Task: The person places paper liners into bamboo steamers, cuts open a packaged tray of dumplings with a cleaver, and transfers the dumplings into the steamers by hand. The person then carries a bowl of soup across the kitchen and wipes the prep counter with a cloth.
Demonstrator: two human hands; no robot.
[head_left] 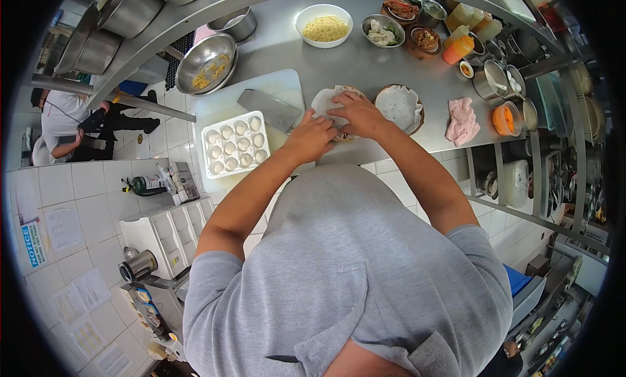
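A small round steamer basket lined with white perforated paper sits at the counter's near edge. My right hand lies over it, fingers spread on the paper. At the basket's left side is my left hand, its fingers loosely apart and reaching onto the rim; the fingertips are partly hidden. Just right stands a second basket with a paper liner. Left of my hands, a white moulded tray holds several round pale dumplings. Behind the tray, a flat broad metal blade rests on a white cutting board.
Farther back are a white bowl of noodles, a metal bowl and a metal pan. On the right lie a pink cloth, sauce bottles and an orange-filled tub. A person is at far left.
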